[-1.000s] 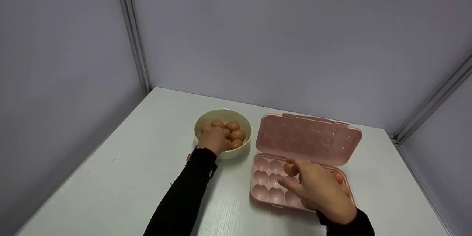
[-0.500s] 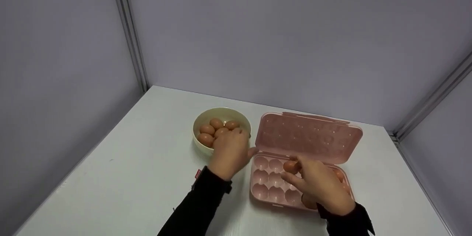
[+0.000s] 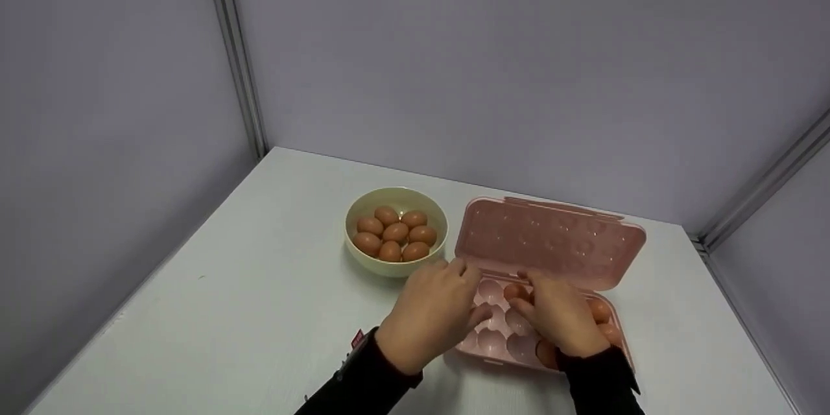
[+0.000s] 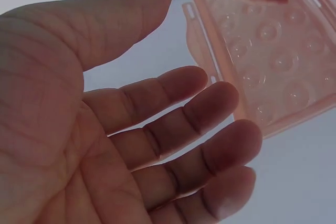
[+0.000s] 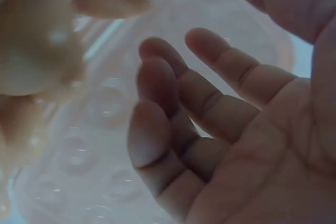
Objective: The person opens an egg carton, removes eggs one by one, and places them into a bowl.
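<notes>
My left hand (image 3: 434, 311) hovers at the left end of the pink egg carton (image 3: 491, 340), its palm bare and its fingers relaxed in the left wrist view. Over the carton's middle is my right hand (image 3: 557, 314); the right wrist view shows a bare palm and loosely bent fingers (image 5: 152, 135). A brown egg (image 3: 515, 292) sits in the carton's back row beside the right fingertips. More brown eggs, such as one at the right end (image 3: 600, 310), fill cups partly hidden by that hand. Several cups on the left hold nothing.
A pale green bowl (image 3: 353, 251) with several brown eggs (image 3: 395, 233) stands left of the carton. The carton's pink lid (image 3: 551, 240) leans open towards the back wall. Wall panels (image 3: 493, 78) border the white table (image 3: 259, 285).
My left hand has come out of the bowl and moved right and nearer, to the carton's left end, carrying nothing. The right hand has stayed over the carton with only small movement.
</notes>
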Action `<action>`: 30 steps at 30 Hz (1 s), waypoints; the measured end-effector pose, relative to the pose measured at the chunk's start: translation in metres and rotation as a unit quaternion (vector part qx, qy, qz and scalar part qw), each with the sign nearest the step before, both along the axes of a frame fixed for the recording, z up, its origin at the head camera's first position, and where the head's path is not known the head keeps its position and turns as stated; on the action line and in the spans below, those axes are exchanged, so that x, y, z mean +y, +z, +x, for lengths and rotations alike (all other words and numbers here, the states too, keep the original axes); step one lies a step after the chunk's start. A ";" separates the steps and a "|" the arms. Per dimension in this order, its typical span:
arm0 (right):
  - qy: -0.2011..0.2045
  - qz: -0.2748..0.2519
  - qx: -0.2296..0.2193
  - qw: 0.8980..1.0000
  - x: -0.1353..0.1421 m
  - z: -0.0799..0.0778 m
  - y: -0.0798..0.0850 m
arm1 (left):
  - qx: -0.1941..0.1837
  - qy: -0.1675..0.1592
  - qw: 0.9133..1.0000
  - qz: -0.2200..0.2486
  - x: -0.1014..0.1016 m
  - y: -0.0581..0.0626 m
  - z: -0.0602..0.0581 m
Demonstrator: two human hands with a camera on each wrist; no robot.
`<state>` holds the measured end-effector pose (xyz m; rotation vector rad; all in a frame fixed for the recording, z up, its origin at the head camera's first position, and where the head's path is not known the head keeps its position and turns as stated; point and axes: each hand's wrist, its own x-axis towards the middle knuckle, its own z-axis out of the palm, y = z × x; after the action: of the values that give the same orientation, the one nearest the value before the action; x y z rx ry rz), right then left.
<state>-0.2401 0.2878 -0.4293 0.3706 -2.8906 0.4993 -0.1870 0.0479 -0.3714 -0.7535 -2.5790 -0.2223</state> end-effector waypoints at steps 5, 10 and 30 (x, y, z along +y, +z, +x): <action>0.017 0.021 0.021 0.999 0.002 -0.001 -0.009 | -0.006 -0.011 1.000 -0.007 0.001 0.000 0.005; 0.019 0.017 -0.014 1.000 0.000 0.003 -0.009 | -0.020 -0.018 1.000 -0.013 0.003 0.002 0.009; 0.028 0.109 -0.111 0.987 -0.002 -0.028 -0.002 | -0.012 -0.032 0.999 -0.015 0.010 0.004 0.008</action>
<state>-0.2682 0.2859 -0.4314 0.4553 -3.1699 0.2460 -0.1790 0.0582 -0.3671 -0.8508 -2.5882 -0.2136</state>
